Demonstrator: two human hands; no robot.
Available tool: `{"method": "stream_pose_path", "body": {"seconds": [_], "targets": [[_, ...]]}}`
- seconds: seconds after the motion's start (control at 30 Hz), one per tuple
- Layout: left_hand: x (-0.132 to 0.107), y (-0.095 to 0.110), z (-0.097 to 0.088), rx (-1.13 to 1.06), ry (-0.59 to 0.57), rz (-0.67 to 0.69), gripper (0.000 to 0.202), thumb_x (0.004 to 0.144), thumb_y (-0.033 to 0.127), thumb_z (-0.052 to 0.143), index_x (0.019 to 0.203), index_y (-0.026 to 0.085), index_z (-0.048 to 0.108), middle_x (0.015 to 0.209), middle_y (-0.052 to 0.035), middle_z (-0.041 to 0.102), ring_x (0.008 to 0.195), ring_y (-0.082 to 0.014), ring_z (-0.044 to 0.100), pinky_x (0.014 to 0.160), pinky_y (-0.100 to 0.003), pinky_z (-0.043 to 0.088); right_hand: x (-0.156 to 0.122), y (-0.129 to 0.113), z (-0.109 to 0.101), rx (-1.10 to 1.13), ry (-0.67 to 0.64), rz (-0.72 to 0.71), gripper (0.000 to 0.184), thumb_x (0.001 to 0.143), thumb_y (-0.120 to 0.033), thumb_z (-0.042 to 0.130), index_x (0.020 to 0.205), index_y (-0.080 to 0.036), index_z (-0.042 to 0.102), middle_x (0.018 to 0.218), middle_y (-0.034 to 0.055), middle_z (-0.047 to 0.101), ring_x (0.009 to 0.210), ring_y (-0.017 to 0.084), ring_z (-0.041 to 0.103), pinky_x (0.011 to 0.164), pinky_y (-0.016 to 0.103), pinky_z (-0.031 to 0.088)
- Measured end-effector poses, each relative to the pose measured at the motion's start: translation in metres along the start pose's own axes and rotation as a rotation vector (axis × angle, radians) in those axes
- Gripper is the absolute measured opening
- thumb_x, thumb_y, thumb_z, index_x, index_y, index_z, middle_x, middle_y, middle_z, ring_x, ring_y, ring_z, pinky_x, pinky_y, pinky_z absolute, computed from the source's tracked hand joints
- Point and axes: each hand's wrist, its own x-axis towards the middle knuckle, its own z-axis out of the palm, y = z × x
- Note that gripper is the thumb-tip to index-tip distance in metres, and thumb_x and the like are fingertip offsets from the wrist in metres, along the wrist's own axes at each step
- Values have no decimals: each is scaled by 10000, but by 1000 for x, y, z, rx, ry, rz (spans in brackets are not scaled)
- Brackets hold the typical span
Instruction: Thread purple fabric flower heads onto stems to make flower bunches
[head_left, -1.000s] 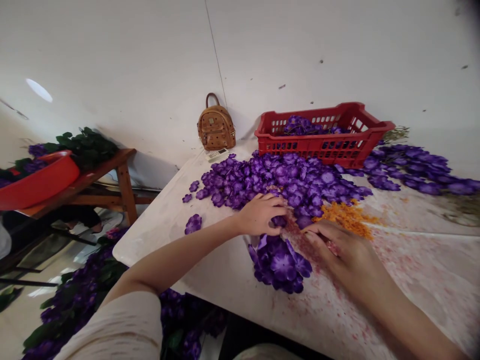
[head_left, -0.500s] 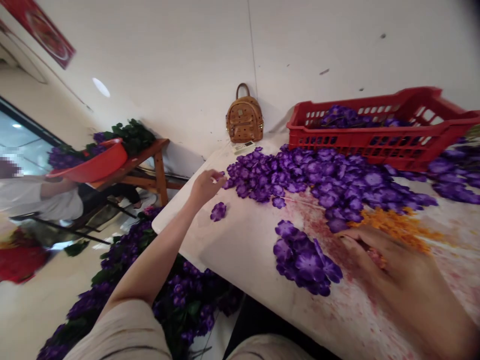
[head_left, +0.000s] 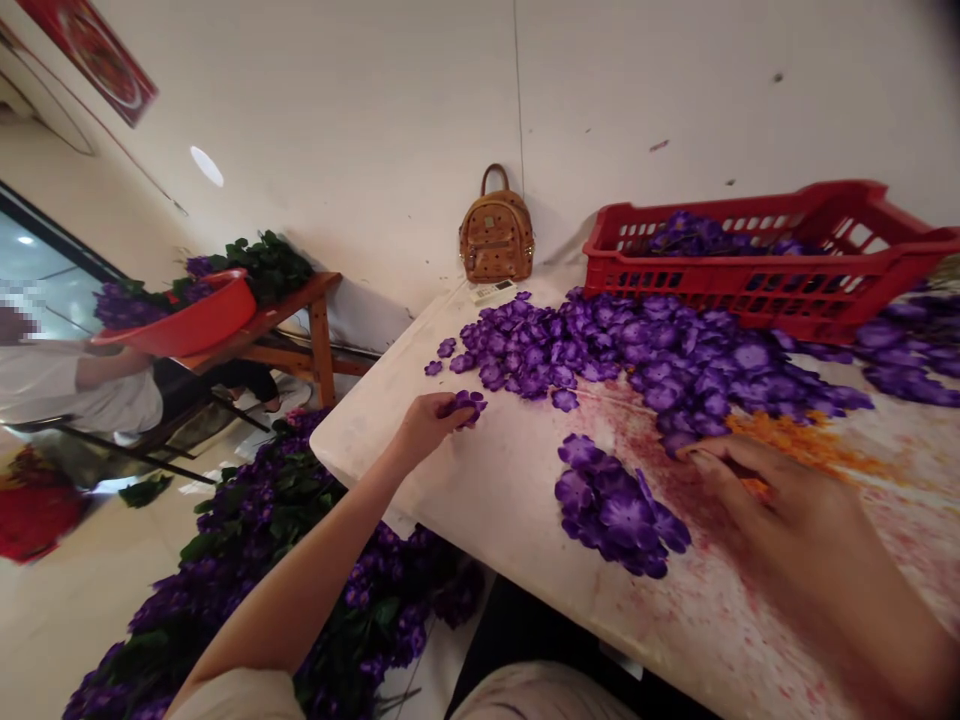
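Observation:
My left hand (head_left: 429, 425) is closed in a pinch above the near left part of the white table (head_left: 510, 500). Between its fingertips is a purple artificial flower (head_left: 471, 408). My right hand (head_left: 795, 520) has thumb and forefinger pressed together beside the orange pieces (head_left: 802, 445); what they hold, if anything, I cannot make out. A small cluster of purple flower heads (head_left: 622, 515) is to the left of my right hand, close to the near edge. Beyond both hands spreads a heap of loose purple flowers (head_left: 555, 340).
A red plastic crate (head_left: 697, 275) with purple flowers stands at the back. A small brown backpack (head_left: 496, 240) leans on the wall. Leafy purple flowers (head_left: 255, 550) cover the floor at left. A person (head_left: 112, 385) sits by a bench (head_left: 289, 305) with a red basin (head_left: 187, 325).
My left hand has drawn back from the heap's left end toward me, and the single flower that lay below it is gone from that spot. My right hand is almost unmoved.

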Motion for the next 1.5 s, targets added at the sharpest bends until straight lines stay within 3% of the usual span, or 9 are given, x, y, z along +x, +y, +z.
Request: {"method": "stream_pose_path", "body": {"seconds": [0.27,0.37,0.47,0.6,0.8,0.93,1.03,1.2,1.5], "targets": [[-10,51,68,-57,-374,139,294,870,461,692,838,185,789,817,-60,780,667,-154,636,631,-271,517,2,6,2,34,7,-33,297,980,-464,507,963,-259,722,947,66,806,856,277,765,768,392,588],[13,57,81,192,-193,365,270,865,455,739,1003,232,804,1031,-72,776,918,-209,694,862,-336,569,3,7,1,14,9,-51,301,974,-447,506,913,-263,735,939,51,812,847,272,776,718,365,604],[58,58,74,485,118,473,591,782,489,830,1300,240,693,1403,-159,614,1325,-345,552,1115,-503,461,4,9,1,-2,-1,-69,307,973,-456,509,904,-272,744,907,42,811,811,261,780,681,348,612],[125,57,64,678,78,360,1037,588,469,937,1508,295,492,1658,-208,309,1482,-513,332,1116,-670,388,3,8,1,-12,3,-46,327,998,-456,485,893,-266,730,900,41,802,800,244,775,672,333,611],[202,55,55,417,27,259,534,616,228,870,1126,196,718,1260,-147,699,1281,-386,607,1125,-488,447,2,8,1,-44,16,-83,320,993,-454,503,882,-259,732,906,44,804,788,242,786,671,323,637],[229,53,34,221,35,219,377,821,361,754,1142,170,705,1176,-137,751,1173,-313,674,1070,-444,505,-1,14,0,-58,15,-111,310,1003,-424,505,898,-262,747,944,45,815,815,237,797,667,299,643],[233,50,17,26,-46,158,458,944,505,602,1266,184,659,1124,-129,773,1001,-260,730,942,-408,582,-2,19,1,-76,24,-140,295,995,-425,521,943,-266,763,951,40,820,813,232,801,672,288,647],[224,42,-1,-685,-203,-172,412,965,527,571,1173,191,686,967,-100,769,786,-227,704,837,-389,590,-3,23,2,-95,-17,-170,313,991,-458,512,959,-295,777,941,22,821,787,223,800,652,270,642],[219,31,-12,-864,-277,-198,475,985,502,480,1316,227,682,1075,-99,766,832,-250,703,745,-383,573,-2,21,3,-92,-41,-118,354,995,-490,488,933,-299,780,924,29,816,782,227,792,645,276,631]]}}
